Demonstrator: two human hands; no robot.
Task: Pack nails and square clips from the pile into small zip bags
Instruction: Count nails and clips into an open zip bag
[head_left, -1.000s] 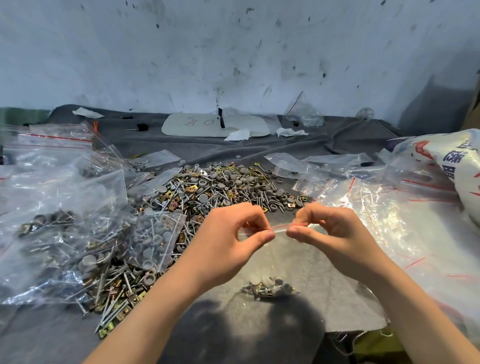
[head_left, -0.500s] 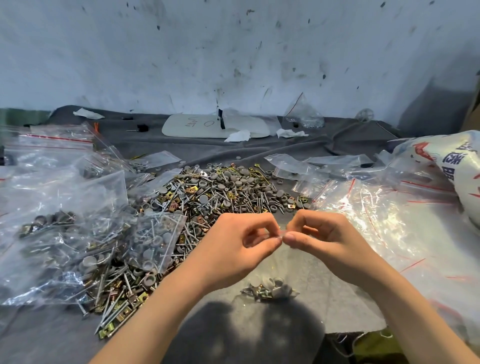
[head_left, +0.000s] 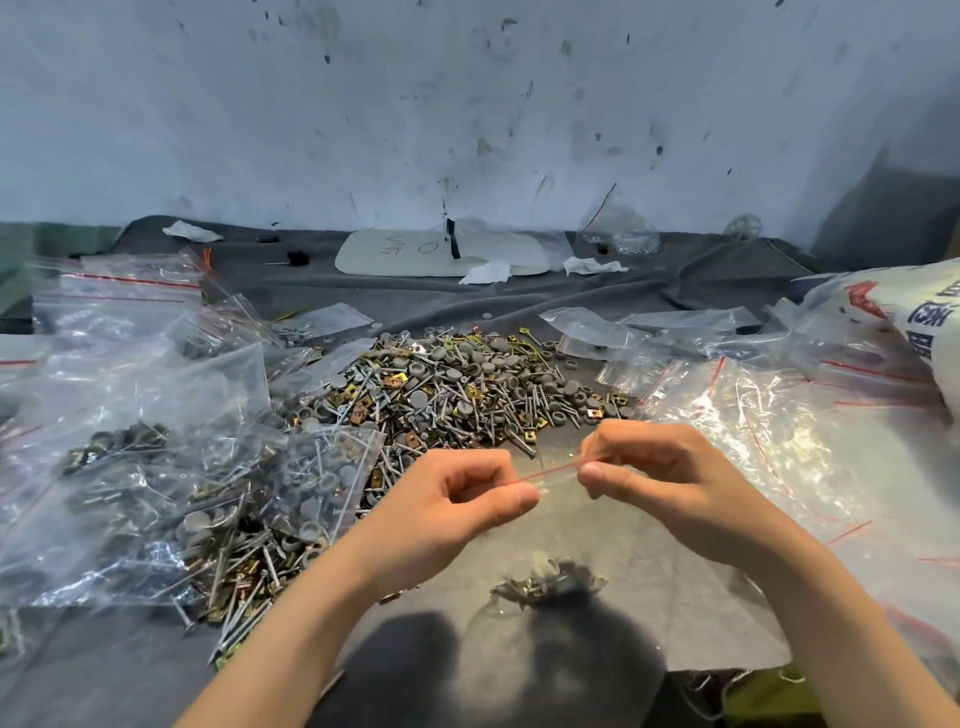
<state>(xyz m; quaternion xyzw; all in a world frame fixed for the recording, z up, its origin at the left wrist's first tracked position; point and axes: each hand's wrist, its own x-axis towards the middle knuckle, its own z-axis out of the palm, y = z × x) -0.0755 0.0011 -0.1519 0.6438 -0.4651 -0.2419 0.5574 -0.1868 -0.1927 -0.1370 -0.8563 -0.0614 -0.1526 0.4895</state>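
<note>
A small clear zip bag (head_left: 553, 525) hangs between my hands, its red zip strip stretched across the top. My left hand (head_left: 462, 499) pinches the strip's left end and my right hand (head_left: 649, 467) pinches its right end. Nails, square clips and grey caps sit bunched in the bag's bottom (head_left: 550, 582), low over the grey cloth. Behind my hands lies the loose pile (head_left: 457, 389) of nails, brass square clips and grey caps.
Filled zip bags (head_left: 156, 467) lie heaped at the left. Empty zip bags (head_left: 779, 431) spread at the right, with a printed white sack (head_left: 919, 322) beyond them. A white board (head_left: 441, 252) and paper scraps lie near the wall.
My hands had come together at the middle of the zip strip half a second ago; now they have drawn apart again, and the red strip shows between them.
</note>
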